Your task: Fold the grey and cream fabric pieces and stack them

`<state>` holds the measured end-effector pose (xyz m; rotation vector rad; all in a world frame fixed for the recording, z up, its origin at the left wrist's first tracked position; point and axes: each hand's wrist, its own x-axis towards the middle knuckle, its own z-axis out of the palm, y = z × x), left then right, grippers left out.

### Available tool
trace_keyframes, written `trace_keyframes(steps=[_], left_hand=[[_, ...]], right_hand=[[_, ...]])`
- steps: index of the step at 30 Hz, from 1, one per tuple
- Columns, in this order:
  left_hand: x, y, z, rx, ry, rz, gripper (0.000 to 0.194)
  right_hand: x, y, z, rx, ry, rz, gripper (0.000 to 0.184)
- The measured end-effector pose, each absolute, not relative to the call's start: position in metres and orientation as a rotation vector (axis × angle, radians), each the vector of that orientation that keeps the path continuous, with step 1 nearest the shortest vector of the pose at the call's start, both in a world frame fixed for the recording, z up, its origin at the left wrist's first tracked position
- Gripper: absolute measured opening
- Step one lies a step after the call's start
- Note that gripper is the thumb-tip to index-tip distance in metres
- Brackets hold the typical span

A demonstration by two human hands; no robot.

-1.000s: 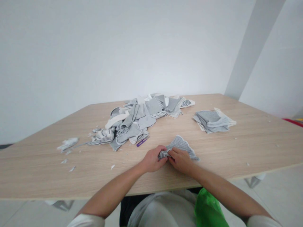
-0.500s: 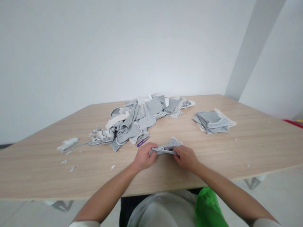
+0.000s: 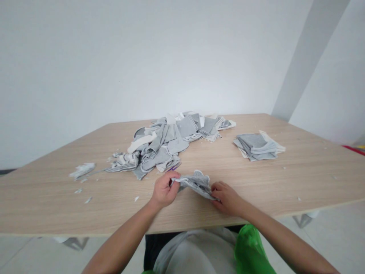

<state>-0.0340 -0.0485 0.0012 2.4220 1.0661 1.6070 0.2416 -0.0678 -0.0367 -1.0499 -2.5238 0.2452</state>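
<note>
A grey fabric piece (image 3: pixel 196 182) with pale edging is stretched between my hands, a little above the front of the table. My left hand (image 3: pixel 165 189) pinches its left end between thumb and fingers. At the lower right corner, my right hand (image 3: pixel 226 198) grips the cloth with bent fingers. The middle of the piece is crumpled and bulges upward. Just beyond my left hand lies a small purple tool (image 3: pixel 174 166), perhaps thread snips, partly hidden by the hand and next to the fabric heap.
A heap of grey and white fabric pieces (image 3: pixel 164 144) spreads across the back middle of the wooden table (image 3: pixel 85 213). To the right sits a neater fabric stack (image 3: pixel 256 146). White scraps (image 3: pixel 82 170) lie at the left. Green material (image 3: pixel 251 247) hangs by my lap.
My left hand has moved left and slightly down, now covering part of the purple tool. My right hand has shifted down a little. The cloth between them is more spread out and slanted.
</note>
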Motion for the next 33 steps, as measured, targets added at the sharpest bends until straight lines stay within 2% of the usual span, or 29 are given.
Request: trace_keyframes(steps=[4,16,33], left_hand=[[-0.033,-0.051,0.003,2.414,1.092,1.617,0.013],[-0.031,-0.055,0.003,2.360,1.099,1.575,0.012],[-0.030,-0.058,0.003,2.363,1.094,1.564,0.011]], right_hand=[[0.243,-0.066,-0.037,-1.184,-2.432,0.223,0.017],[0.231,-0.065,-0.038,-1.120,-2.583,0.114,0.029],[0.226,-0.052,-0.039,-1.050,-2.617,0.015,0.030]])
